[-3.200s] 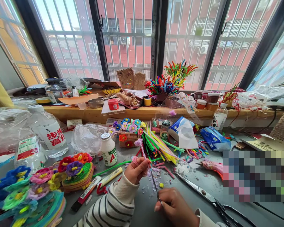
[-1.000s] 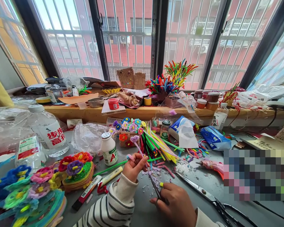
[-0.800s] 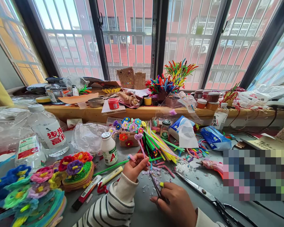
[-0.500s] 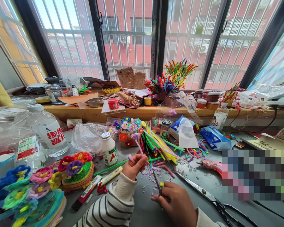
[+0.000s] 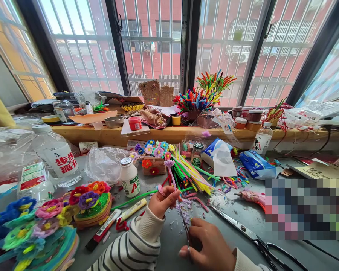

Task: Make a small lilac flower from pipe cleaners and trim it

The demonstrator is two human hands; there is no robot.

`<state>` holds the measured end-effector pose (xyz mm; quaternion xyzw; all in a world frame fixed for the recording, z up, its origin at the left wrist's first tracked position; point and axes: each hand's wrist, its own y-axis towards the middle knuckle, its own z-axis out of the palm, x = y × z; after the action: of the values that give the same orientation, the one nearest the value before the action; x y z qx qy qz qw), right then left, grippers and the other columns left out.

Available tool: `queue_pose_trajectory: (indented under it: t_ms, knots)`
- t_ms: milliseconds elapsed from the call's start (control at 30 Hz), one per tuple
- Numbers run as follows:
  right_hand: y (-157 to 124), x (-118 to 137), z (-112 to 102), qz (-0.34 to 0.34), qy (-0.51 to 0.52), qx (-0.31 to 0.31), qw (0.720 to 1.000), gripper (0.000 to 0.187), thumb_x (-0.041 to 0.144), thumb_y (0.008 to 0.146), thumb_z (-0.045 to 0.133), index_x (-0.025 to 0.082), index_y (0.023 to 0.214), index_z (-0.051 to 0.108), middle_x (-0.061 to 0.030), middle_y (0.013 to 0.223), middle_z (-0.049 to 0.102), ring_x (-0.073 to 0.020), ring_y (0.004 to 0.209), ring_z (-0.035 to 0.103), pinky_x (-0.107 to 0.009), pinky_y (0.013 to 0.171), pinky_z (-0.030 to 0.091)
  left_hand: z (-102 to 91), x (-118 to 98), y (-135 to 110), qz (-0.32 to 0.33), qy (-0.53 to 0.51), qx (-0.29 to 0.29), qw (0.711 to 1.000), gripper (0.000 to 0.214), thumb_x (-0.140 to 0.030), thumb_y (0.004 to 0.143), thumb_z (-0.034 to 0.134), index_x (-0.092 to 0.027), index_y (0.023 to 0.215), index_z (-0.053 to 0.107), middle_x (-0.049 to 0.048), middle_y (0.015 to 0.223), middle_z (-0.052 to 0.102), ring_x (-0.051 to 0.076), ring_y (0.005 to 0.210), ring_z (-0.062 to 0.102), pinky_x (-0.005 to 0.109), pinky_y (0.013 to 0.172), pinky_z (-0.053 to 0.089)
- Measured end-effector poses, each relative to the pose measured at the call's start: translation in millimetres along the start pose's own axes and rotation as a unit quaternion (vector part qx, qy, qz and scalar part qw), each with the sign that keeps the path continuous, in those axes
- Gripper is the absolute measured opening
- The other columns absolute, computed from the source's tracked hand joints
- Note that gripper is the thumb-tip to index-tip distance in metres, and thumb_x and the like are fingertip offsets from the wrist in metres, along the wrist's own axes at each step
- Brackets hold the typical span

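My left hand point(image 5: 162, 201) pinches a lilac pipe cleaner point(image 5: 173, 177), which stands up from the fingertips, its top curled or fluffy. A pink and blue fuzzy piece point(image 5: 160, 190) shows at the same hand's fingers. In my right hand point(image 5: 209, 244) are small dark scissors point(image 5: 184, 220), fingers wrapped round the handles. Their blades point up and left, with the tips close under the left fingertips. Whether they touch the pipe cleaner I cannot tell. Lilac fluff clippings point(image 5: 188, 210) lie on the grey table behind the blades.
Large scissors point(image 5: 251, 235) and a glue gun point(image 5: 250, 195) lie at right. Pipe cleaners point(image 5: 190, 175), a flower-filled basket point(image 5: 155, 167) and a white bottle point(image 5: 130, 178) stand behind my hands. Fuzzy flowers point(image 5: 48, 226) fill the left; a glue-stick-like yellow tube point(image 5: 132, 209) lies nearby.
My left hand has shifted slightly right and down, and the lilac pipe cleaner stands more upright. The scissors have swung slightly, with their tips nearer the left fingers.
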<state>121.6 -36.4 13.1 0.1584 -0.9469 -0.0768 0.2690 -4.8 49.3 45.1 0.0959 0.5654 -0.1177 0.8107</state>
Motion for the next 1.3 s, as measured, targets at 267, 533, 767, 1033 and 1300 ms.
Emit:
queue_pose_trajectory:
  t_ms: [267,533,767,1033,1300]
  knots:
    - [-0.6,-5.7,7.5,-0.040,0.041,-0.009,0.998,0.048,0.059,0.068,0.040,0.017,0.048,0.046,0.0009,0.055,0.046,-0.0102,0.052,0.042,-0.021,0.045,0.025,1.5,-0.6,-1.7,-0.013,0.008,0.010,1.000,0.029,-0.037,0.045,0.068,-0.013,0.054,0.054,-0.0027,0.041,0.056,0.002,0.032,0.038,0.016,0.035,0.024]
    - [3.0,-4.6,6.0,-0.033,0.095,-0.016,0.995,0.050,0.055,0.071,0.042,0.016,0.041,0.033,0.0028,0.049,0.038,-0.0086,0.049,0.039,-0.019,0.045,0.025,-0.3,-0.8,-0.1,-0.014,0.011,0.004,1.000,0.031,-0.038,0.046,0.068,-0.013,0.055,0.052,-0.0035,0.042,0.055,0.002,0.032,0.038,0.016,0.034,0.023]
    - [3.3,-6.2,9.3,-0.020,0.127,-0.032,0.991,0.046,0.042,0.074,0.047,0.016,0.040,0.029,0.0039,0.047,0.034,-0.0076,0.048,0.039,-0.018,0.045,0.026,-0.7,-0.4,1.6,-0.014,-0.016,0.002,1.000,0.033,-0.038,0.045,0.069,-0.012,0.054,0.049,-0.0048,0.040,0.054,0.001,0.029,0.037,0.015,0.033,0.022]
    - [2.2,-4.1,5.7,0.006,0.081,-0.019,0.997,0.044,0.046,0.070,0.051,0.015,0.042,0.037,0.0038,0.049,0.039,-0.0080,0.049,0.040,-0.019,0.045,0.025,-0.5,0.1,1.6,-0.001,-0.015,-0.005,1.000,0.035,-0.039,0.045,0.068,-0.013,0.054,0.046,-0.0054,0.038,0.052,0.001,0.028,0.036,0.014,0.031,0.021]
    - [-1.1,-2.5,2.7,-0.051,0.086,0.009,0.995,0.056,0.065,0.069,0.027,0.016,0.051,0.046,0.0017,0.053,0.044,-0.0087,0.049,0.039,-0.020,0.043,0.023,0.6,0.1,0.2,0.017,0.010,-0.003,1.000,0.035,-0.038,0.045,0.068,-0.013,0.051,0.043,-0.0050,0.036,0.052,0.001,0.029,0.036,0.014,0.033,0.023]
